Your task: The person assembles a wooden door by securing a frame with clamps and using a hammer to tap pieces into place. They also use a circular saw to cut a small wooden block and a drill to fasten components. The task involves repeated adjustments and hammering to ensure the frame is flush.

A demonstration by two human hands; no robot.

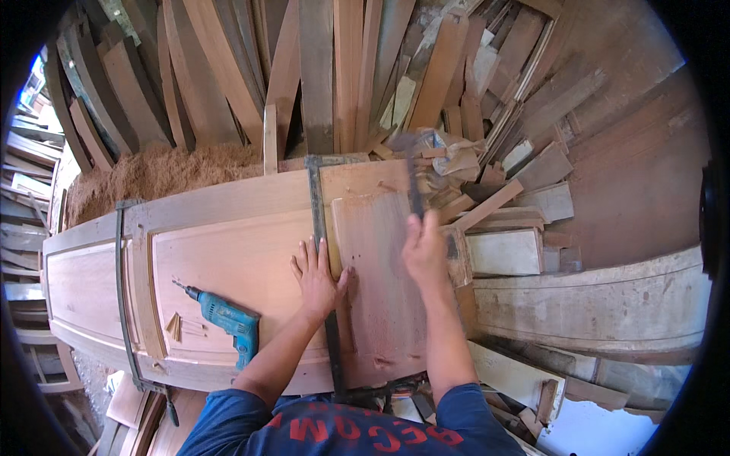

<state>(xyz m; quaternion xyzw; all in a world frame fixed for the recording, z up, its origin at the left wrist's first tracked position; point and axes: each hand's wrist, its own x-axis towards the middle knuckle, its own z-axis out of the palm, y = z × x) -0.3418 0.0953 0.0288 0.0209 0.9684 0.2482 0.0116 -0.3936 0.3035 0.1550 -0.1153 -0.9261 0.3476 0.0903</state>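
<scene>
A crumpled sheet of clear plastic [458, 156], perhaps a bag, lies right of top centre among wood scraps; whether anything is inside it cannot be told. One panelled wooden door [228, 285] lies flat across the left and middle of the frame. Two clamps cross it: a first bar clamp [122, 281] at the left and a second bar clamp [316, 194] near the middle.

Two hands are at work. The left hand [318, 283], at centre, lies flat with fingers spread, pressing on the second bar clamp and the door surface beside it, holding nothing. The right hand [426, 254], right of centre, is closed around the handle of one hammer [414, 182], which rises above the door's right part; its head is motion-blurred.

One teal power drill [232, 315] rests on the door left of centre, bit toward the upper left. Just left of it lies a small cluster of thin wooden pegs [174, 327], too overlapped to count.

A heap of sawdust [160, 178] sits along the door's far edge at upper left, below many upright planks [315, 76], partly hidden behind one another.
</scene>
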